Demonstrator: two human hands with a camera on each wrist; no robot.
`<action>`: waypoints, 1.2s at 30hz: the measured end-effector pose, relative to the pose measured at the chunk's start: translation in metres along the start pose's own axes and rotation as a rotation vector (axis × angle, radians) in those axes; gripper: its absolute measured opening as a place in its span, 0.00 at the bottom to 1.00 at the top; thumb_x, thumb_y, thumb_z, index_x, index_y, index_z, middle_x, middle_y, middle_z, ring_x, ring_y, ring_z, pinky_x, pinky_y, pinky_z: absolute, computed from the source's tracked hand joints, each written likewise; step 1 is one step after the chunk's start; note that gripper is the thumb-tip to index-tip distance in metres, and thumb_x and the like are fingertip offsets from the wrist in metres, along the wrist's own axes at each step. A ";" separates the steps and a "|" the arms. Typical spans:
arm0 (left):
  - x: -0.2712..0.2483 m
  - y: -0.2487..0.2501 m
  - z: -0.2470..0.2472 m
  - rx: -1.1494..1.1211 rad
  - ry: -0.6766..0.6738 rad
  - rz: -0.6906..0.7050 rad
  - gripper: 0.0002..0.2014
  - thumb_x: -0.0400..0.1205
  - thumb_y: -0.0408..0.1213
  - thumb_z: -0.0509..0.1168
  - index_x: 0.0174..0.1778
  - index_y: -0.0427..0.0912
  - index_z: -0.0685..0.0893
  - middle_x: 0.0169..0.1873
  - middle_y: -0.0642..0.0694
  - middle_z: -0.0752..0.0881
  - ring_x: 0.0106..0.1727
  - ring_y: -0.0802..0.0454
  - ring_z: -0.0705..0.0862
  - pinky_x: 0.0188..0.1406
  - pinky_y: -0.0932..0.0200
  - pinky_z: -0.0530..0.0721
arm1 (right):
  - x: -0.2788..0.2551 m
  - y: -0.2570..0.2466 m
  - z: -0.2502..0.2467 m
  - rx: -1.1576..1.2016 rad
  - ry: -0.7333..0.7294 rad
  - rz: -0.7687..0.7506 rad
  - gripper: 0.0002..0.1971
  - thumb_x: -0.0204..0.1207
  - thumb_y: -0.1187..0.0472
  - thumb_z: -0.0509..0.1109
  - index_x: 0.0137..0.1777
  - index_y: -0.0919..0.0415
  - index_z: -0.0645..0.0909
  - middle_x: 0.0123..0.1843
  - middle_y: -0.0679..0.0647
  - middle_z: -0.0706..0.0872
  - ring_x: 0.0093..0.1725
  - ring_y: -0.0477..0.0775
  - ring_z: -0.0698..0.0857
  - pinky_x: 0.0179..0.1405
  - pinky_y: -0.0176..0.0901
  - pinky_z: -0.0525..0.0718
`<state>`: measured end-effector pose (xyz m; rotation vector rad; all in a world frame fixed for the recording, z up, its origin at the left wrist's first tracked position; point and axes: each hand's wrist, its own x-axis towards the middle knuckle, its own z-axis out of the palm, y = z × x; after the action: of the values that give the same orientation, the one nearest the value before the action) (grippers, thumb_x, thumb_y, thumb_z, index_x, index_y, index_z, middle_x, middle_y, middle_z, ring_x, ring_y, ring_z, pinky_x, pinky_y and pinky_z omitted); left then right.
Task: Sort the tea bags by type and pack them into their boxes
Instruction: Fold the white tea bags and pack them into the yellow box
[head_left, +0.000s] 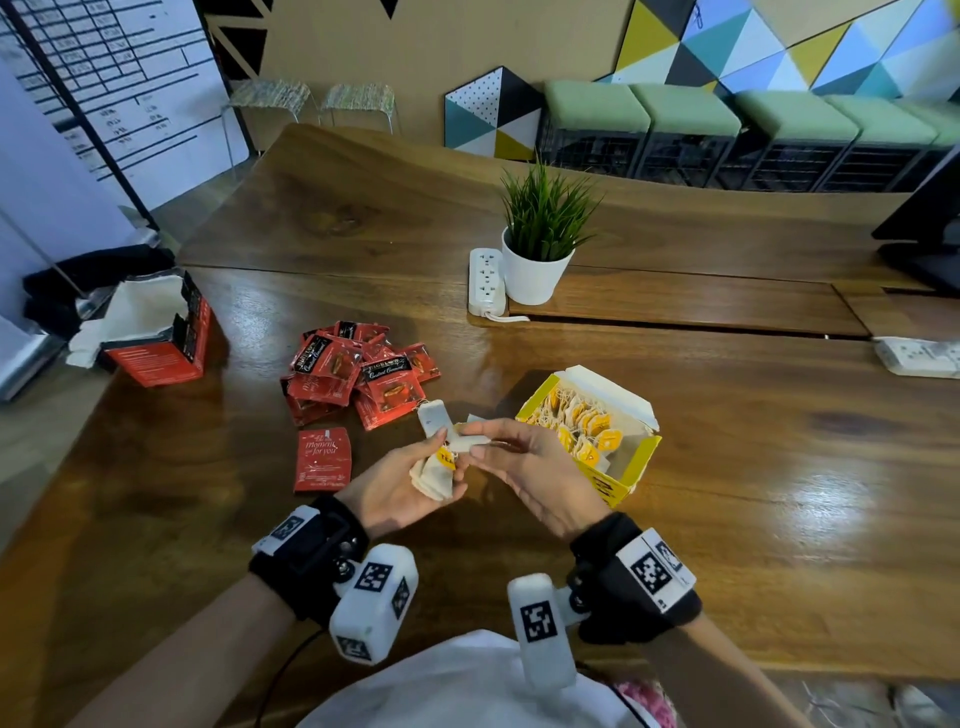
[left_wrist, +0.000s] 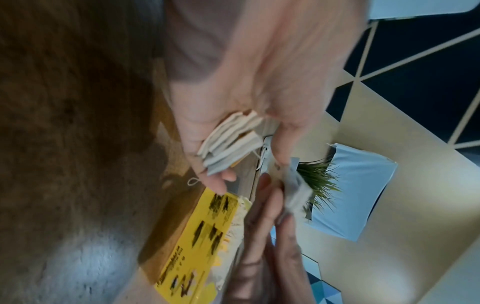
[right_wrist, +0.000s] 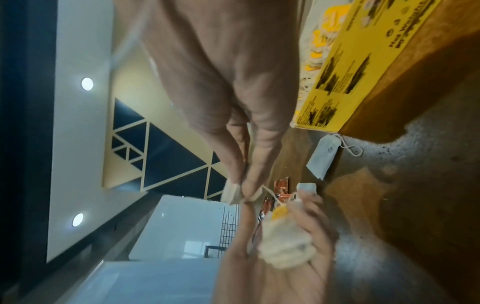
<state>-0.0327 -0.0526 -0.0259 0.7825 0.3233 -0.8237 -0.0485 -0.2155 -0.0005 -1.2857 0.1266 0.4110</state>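
Note:
My left hand (head_left: 448, 463) grips a stack of white tea bags with yellow tags (head_left: 434, 475), edge-on in the left wrist view as the same stack (left_wrist: 228, 142). My right hand (head_left: 470, 440) pinches one white tea bag (head_left: 475, 442) between thumb and fingers, just above that stack; the right wrist view shows this pinch (right_wrist: 244, 185). To the right stands the open yellow box (head_left: 618, 478), partly filled with yellow-tagged bags. A pile of red sachets (head_left: 358, 374) lies to the left, with one red sachet (head_left: 322, 460) apart from it. The open red box (head_left: 156, 343) stands at the far left.
A loose white tea bag (right_wrist: 323, 158) with its string lies on the wooden table (head_left: 779, 467) beside the yellow box. A potted plant (head_left: 540, 260) and a white power strip (head_left: 485, 280) stand behind. Another power strip (head_left: 919, 356) is at the right edge.

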 end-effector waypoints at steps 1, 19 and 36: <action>0.002 -0.001 0.003 -0.051 -0.014 0.016 0.16 0.80 0.47 0.56 0.54 0.40 0.79 0.36 0.44 0.83 0.33 0.55 0.82 0.36 0.62 0.84 | 0.001 0.004 0.002 -0.123 0.028 -0.032 0.11 0.73 0.75 0.69 0.52 0.65 0.85 0.56 0.61 0.87 0.57 0.56 0.86 0.57 0.42 0.86; 0.020 -0.006 0.017 -0.163 0.040 0.010 0.24 0.83 0.55 0.50 0.58 0.37 0.75 0.43 0.43 0.78 0.42 0.52 0.75 0.41 0.61 0.73 | -0.002 0.003 -0.001 -1.189 0.088 -0.302 0.14 0.73 0.61 0.73 0.59 0.59 0.83 0.70 0.52 0.74 0.70 0.49 0.69 0.64 0.29 0.60; 0.024 -0.010 0.027 -0.104 0.019 0.052 0.19 0.87 0.46 0.45 0.47 0.40 0.78 0.31 0.46 0.84 0.33 0.55 0.84 0.35 0.63 0.81 | -0.007 0.005 0.001 -1.364 0.095 -0.504 0.14 0.76 0.59 0.70 0.60 0.59 0.76 0.52 0.51 0.79 0.52 0.50 0.73 0.49 0.37 0.71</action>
<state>-0.0252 -0.0891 -0.0253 0.6992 0.3590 -0.7453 -0.0568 -0.2145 -0.0027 -2.5871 -0.4840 -0.0738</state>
